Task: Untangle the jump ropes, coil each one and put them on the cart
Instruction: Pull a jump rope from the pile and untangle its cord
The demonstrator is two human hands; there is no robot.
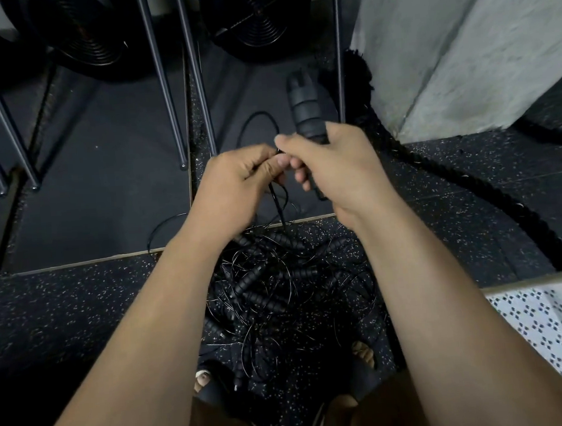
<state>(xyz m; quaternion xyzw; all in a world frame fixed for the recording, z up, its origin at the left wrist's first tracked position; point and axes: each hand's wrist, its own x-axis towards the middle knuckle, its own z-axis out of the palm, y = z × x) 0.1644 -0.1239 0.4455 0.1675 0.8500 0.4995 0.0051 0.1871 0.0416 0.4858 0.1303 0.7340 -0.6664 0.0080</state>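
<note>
The right hand (333, 166) is curled round a black ribbed handle (304, 111), which sticks up and away from the fist. Just beside it, the left hand (234, 182) pinches a thin black cord (277, 206) between thumb and fingers. The two hands almost touch. The cord drops from the left hand into the pile of jump ropes (278, 289), a tangle of thin loops and ribbed handles on the speckled floor (79, 300) between the person's feet (both in open sandals). It seems to belong to the held handle, though the fingers hide the join. A thick braided rope (471, 193) curves along the floor to the right, beside a concrete pillar (461, 50).
</note>
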